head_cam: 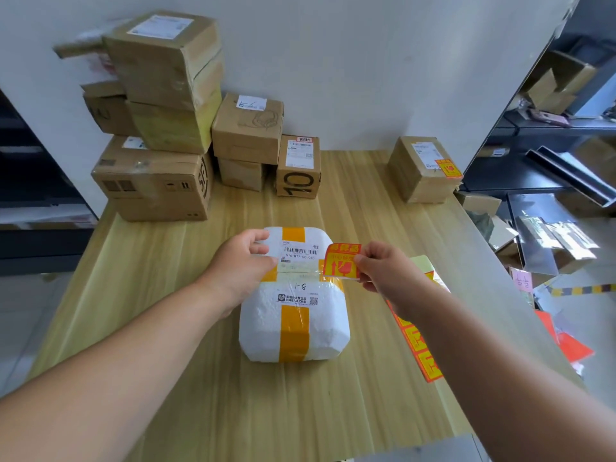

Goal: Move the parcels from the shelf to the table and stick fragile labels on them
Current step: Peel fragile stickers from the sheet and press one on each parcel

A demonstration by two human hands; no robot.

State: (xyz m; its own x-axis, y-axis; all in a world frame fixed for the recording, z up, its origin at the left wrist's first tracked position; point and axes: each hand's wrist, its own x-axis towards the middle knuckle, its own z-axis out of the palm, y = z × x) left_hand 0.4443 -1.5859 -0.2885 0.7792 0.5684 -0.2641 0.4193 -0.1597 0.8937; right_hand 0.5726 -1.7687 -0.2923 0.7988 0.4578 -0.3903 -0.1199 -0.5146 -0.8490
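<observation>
two hands of mine are over the white foam parcel (293,315), which sits on the wooden table (206,395) with yellow tape running along its length and across its middle. my left hand (240,261) rests on the parcel's far left corner, fingers curled over the edge beside the barcode slip (298,253), pressing the parcel down rather than gripping it. my right hand (383,266) pinches a fragile label (341,261), orange-red with yellow print, between thumb and fingertips; the label hangs at the parcel's right edge, its lower corner touching or nearly touching the taped band, its upper part curling free of the surface.

just right of the parcel, partly under my right forearm, a strip of more fragile labels (421,353) lies flat on the table. beyond the parcel, against the wall, stands a heap of brown cartons (160,128), stacked several high to the far left, and a smaller box marked 10 (298,166) at the heap's right end. far right of the parcel, near the table's back corner, a single brown carton (423,168) already wears a fragile label on its top. past the table's right edge, well apart from the parcel, dark shelves (550,128) hold flattened cardboard and clutter.
</observation>
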